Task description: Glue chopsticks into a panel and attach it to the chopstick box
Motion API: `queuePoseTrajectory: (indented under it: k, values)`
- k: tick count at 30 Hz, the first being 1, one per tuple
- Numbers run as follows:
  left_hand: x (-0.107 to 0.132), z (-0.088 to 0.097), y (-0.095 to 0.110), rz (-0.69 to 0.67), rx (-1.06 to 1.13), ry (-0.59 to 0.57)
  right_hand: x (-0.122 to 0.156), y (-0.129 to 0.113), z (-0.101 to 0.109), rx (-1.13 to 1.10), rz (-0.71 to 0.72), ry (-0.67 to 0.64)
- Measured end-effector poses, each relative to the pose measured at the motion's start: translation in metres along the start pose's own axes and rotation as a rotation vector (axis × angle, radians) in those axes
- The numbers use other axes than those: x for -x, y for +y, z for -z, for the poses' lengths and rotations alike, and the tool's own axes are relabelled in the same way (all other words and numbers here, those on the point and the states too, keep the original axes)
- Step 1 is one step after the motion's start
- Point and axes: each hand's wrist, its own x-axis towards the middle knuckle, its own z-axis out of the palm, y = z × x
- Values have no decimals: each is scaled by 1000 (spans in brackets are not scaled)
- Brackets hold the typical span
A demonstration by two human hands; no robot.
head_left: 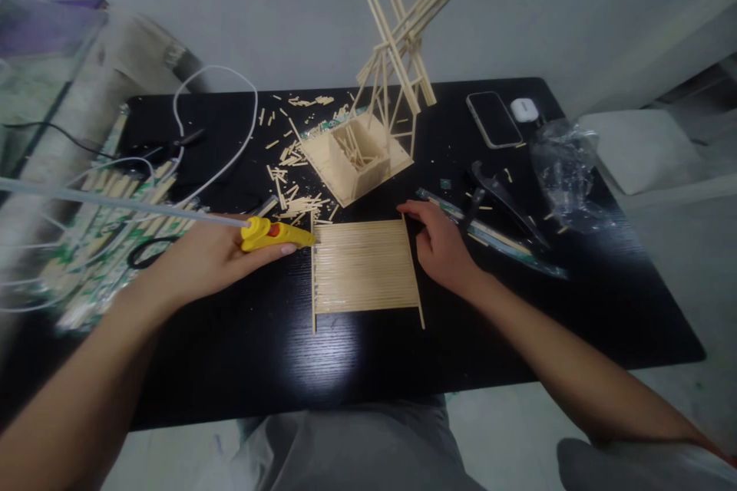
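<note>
Gripping a yellow glue gun, the left hand meets the left edge of the stick panel; the right hand lies open on the right edge. A stick tower stands behind this panel.

Bare forearms and grey trousers show.

We noted the gun yellow, its trigger orange. We logged the panel pale wood, finely striped by its rows; tower the same pale wood. Table black, faint grain. Cable white, case white, phone black, trousers grey.
</note>
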Motion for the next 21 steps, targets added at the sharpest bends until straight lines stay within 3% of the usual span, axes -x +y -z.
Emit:
queuePoseTrajectory:
  k: [4, 11, 21]
  values:
    - [0, -4, 3, -1, -94, -3, 0, 0, -1, -1, 5, 3]
    - [-9, -9, 17, -138, 1, 9, 0, 4, -2, -12, 19, 9]
    - [-13, -16, 16, -50, -35, 4, -1, 2, -3, -9, 17, 9]
